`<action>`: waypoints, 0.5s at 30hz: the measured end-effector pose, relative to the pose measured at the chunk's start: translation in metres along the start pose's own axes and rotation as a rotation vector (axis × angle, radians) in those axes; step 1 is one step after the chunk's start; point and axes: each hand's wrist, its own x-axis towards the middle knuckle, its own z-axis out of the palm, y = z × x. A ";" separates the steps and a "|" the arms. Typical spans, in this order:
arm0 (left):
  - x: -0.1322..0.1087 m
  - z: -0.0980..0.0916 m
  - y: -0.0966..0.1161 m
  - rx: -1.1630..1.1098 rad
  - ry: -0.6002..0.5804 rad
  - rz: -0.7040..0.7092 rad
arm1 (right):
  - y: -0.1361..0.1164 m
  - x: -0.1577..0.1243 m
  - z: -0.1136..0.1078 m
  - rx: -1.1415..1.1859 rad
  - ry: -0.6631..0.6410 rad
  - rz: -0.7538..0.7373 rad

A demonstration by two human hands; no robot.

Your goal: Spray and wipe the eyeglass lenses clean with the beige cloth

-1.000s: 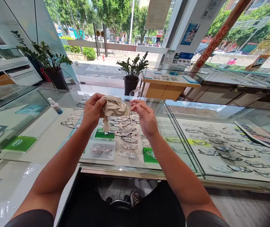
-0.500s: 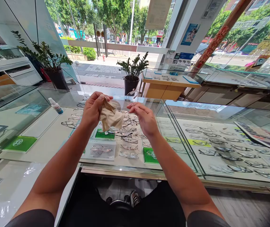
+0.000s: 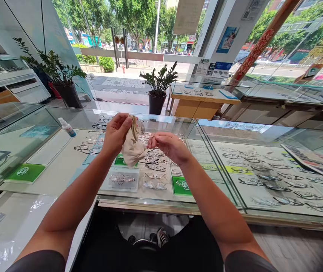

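A beige cloth (image 3: 134,149) hangs in folds from my left hand (image 3: 116,130), which is closed on it with thumb and fingers pinched near the top. Behind the cloth's upper edge shows part of a clear lens of a pair of thin-rimmed eyeglasses (image 3: 141,126); the cloth and fingers hide most of the frame. My right hand (image 3: 169,145) is closed in a pinch beside the cloth, its fingertips on a thin metal part of these eyeglasses. Both hands are above the glass display counter (image 3: 116,199), where rows of eyeglasses lie below.
A spray bottle (image 3: 67,127) stands on the counter at the left. Green display cards (image 3: 24,172) and several eyeglass frames (image 3: 154,185) lie around the counter. A dark booklet (image 3: 311,162) rests at the right. Potted plants (image 3: 156,102) stand beyond the counter.
The eyeglasses have tilted downward and are now mostly hidden. My left hand has moved slightly right with the cloth; my right hand has dropped a little and turned.
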 end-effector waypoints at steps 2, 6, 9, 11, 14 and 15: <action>-0.001 0.000 -0.002 0.042 0.007 0.045 | -0.001 0.000 0.000 -0.022 -0.003 0.022; -0.003 -0.001 -0.004 0.198 0.010 0.132 | -0.003 0.000 -0.001 -0.034 -0.008 0.044; -0.005 -0.002 -0.005 0.320 0.026 0.241 | -0.004 0.000 -0.002 -0.033 -0.023 0.050; -0.007 -0.003 -0.004 0.351 -0.005 0.277 | -0.006 -0.001 -0.003 -0.038 -0.023 0.055; -0.009 -0.006 0.000 0.376 -0.114 0.297 | -0.009 -0.001 -0.005 -0.060 -0.014 0.066; -0.009 -0.008 0.002 0.393 -0.159 0.320 | -0.010 -0.002 -0.006 -0.069 -0.015 0.072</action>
